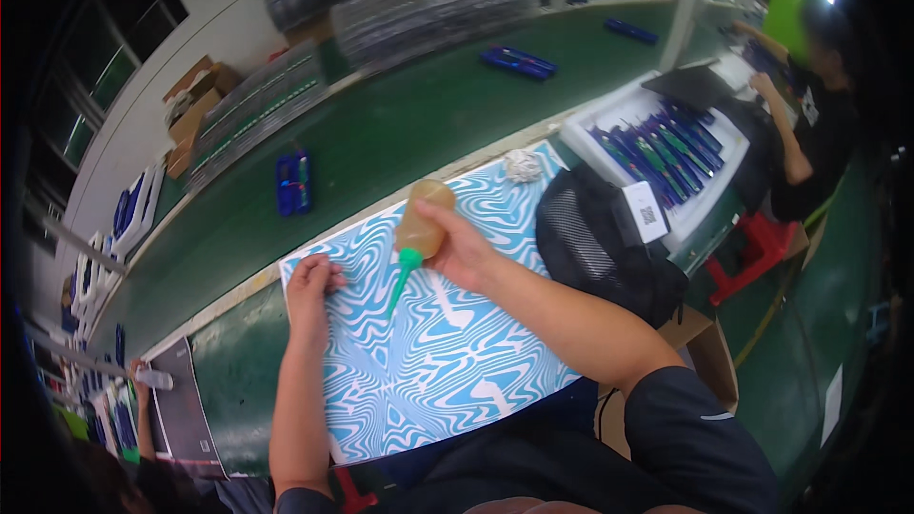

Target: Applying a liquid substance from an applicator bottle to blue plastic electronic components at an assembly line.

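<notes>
Head view: mid-frame, right hand (461, 249) clamps its fingers on a bottle (415, 228), nozzle (402, 278) down, above a patterned sheet (447, 371); left of centre, left hand (309, 290) curls, whether closed I cannot tell.

Left grip (312, 286) loosely curled, forearm (299, 385) upright; right grip (461, 249) clasped, forearm (571, 318) aslant.

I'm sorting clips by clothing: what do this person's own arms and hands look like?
The left hand and right hand are ungloved, both forearms bare. The right sleeve is dark, ending near the elbow, with a thin pale mark; only a dark edge of the left sleeve shows.
</notes>
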Demonstrator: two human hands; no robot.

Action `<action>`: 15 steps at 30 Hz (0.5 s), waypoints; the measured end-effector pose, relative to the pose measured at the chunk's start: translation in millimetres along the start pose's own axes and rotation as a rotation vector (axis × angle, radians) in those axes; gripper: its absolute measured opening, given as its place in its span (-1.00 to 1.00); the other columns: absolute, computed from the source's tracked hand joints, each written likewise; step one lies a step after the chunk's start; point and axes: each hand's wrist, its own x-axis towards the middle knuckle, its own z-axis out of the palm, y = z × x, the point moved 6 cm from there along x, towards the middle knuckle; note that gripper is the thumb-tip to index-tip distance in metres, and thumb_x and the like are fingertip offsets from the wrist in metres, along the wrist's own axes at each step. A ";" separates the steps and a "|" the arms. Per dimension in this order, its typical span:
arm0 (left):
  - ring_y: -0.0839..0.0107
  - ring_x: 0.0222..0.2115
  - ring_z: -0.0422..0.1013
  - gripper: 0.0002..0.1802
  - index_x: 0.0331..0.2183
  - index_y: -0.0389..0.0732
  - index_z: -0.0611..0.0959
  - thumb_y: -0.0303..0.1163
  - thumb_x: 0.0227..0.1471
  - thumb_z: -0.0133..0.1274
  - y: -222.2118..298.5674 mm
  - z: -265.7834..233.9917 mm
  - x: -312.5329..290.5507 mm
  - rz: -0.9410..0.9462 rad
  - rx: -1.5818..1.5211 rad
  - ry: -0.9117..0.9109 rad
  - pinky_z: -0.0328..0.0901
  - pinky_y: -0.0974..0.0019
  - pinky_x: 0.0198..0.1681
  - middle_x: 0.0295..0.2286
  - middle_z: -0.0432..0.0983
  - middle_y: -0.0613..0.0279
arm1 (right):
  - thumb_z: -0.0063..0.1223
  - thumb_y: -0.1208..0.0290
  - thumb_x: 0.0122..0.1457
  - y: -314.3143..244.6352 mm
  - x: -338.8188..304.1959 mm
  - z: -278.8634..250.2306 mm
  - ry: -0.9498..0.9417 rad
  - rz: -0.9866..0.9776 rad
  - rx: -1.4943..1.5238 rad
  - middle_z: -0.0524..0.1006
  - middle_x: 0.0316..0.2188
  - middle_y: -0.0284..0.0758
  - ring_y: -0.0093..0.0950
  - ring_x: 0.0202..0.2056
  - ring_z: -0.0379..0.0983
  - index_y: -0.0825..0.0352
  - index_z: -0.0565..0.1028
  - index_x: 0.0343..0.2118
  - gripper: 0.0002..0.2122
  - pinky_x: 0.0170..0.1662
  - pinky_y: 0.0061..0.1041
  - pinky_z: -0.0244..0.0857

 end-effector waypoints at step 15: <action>0.48 -0.30 0.55 -0.60 0.05 -0.25 0.50 -0.37 0.18 0.02 118.7 280.5 167.1 0.213 0.539 -0.497 0.33 0.41 -0.24 -0.23 0.64 0.21 | 0.25 0.16 0.18 4.7 12.6 3.2 -0.021 0.054 -0.060 0.43 -0.03 -0.34 -0.38 0.00 0.44 0.07 0.23 0.21 -0.42 -0.11 -0.26 0.40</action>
